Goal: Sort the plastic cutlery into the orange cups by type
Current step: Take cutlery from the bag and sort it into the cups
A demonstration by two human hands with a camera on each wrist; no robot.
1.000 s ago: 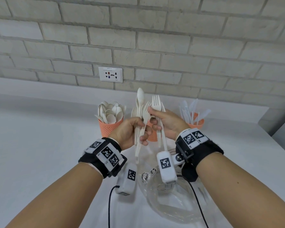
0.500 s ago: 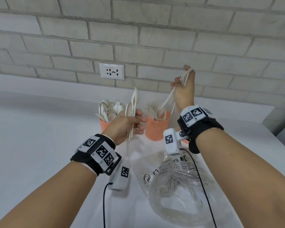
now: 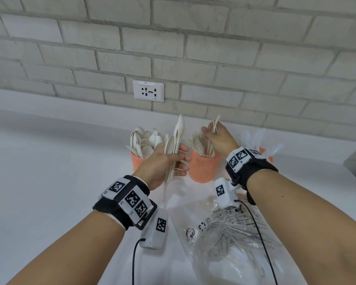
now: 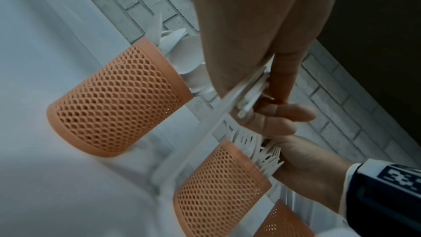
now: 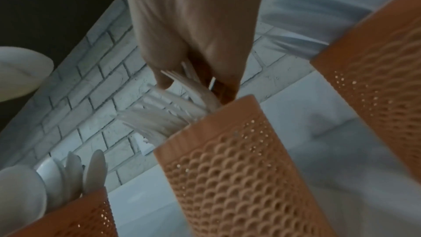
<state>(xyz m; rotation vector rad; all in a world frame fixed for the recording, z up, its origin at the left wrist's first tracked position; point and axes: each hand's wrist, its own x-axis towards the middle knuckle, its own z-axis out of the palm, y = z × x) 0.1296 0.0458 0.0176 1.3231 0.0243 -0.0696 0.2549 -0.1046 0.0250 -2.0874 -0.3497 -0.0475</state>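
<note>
Three orange mesh cups stand in a row by the wall. The left cup (image 3: pixel 137 161) (image 4: pixel 114 100) is full of white spoons, the middle cup (image 3: pixel 201 169) (image 5: pixel 227 168) holds forks, and the right cup (image 3: pixel 264 151) holds clear knives. My left hand (image 3: pixel 179 159) (image 4: pixel 268 107) grips a bunch of spoons (image 3: pixel 178 132) upright, between the left and middle cups. My right hand (image 3: pixel 212 132) (image 5: pixel 193 78) pinches a few forks (image 3: pixel 215 123) just above the middle cup's mouth, their lower ends among the forks standing there.
A crumpled clear plastic bag (image 3: pixel 234 239) lies on the white counter (image 3: pixel 49 182) in front of the cups, under my right forearm. A wall socket (image 3: pixel 148 91) sits in the brick wall behind. Black cables hang from both wrist units.
My right hand drew the forks out of the mixed bunch, raised them high, then brought them down to the middle cup. The left hand keeps the spoons and shifted slightly left.
</note>
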